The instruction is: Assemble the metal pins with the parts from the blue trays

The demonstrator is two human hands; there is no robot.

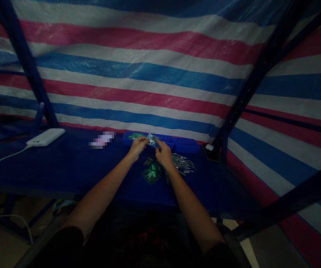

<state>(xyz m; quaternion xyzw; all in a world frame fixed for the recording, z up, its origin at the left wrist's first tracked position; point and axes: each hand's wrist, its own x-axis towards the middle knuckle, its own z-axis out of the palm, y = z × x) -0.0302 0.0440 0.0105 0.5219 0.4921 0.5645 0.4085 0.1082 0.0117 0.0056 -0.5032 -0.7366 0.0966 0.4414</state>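
Between my two hands, over the front of the blue bins, is a small clear plastic bag [151, 140] with shiny contents I cannot make out. My left hand [138, 146] pinches its left side, and my right hand [163, 153] grips its right side. Just below them on the table lies a green-tinted plastic bag [152, 172] with small metal pieces in and around it. A loose pile of thin metal pins [185, 163] spreads to the right of my right wrist. Behind my hands, a blue bin [127, 140] holds more green bags [135, 136].
Another blue bin [186, 145] stands right of the first. A white power bank [45, 137] with a cable [5, 158] lies at the left of the blue table [73, 163]. A white earphone case [209, 147] rests at the back right, beside a blue frame post [224, 145]. Striped sheeting hangs behind.
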